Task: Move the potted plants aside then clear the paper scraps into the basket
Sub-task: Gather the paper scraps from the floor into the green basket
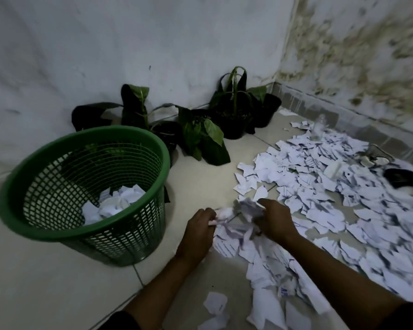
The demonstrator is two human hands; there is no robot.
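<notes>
Green basket tilts rightward toward both hands bunching paper scraps.

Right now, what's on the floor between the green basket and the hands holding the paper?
In the head view, only bare tile separates the green basket from the left hand; the paper scraps lie farther right.
</notes>
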